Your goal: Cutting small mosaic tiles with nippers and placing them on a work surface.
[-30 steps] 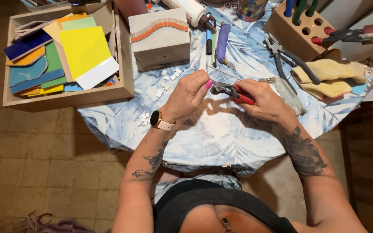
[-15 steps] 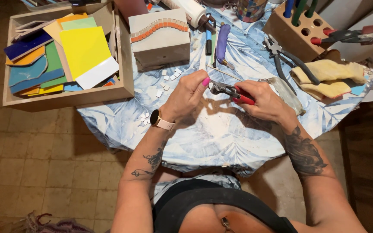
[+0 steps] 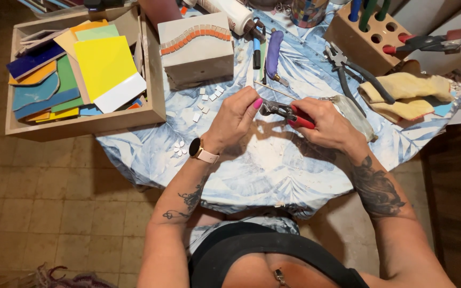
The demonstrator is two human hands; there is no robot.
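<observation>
My right hand (image 3: 329,121) grips red-handled tile nippers (image 3: 289,112), jaws pointing left over the middle of the table. My left hand (image 3: 236,120), with a watch on the wrist, pinches something small at the nipper jaws; the piece itself is hidden by my fingers. Small white tile bits (image 3: 209,98) lie scattered on the blue-and-white patterned tablecloth (image 3: 273,170) just beyond my left hand. A grey block with an orange-and-white mosaic wave (image 3: 196,48) stands behind them.
A wooden tray of coloured tiles (image 3: 81,74) sits at the left. Pliers (image 3: 348,66), a yellow cloth (image 3: 406,90), a wooden tool holder (image 3: 372,29), a purple-handled tool (image 3: 272,53) and a white tube (image 3: 233,13) crowd the far side. Tiled floor lies below left.
Both hands stay together over the table's middle with the nippers; only slight shifts of fingers and the jaws are visible.
</observation>
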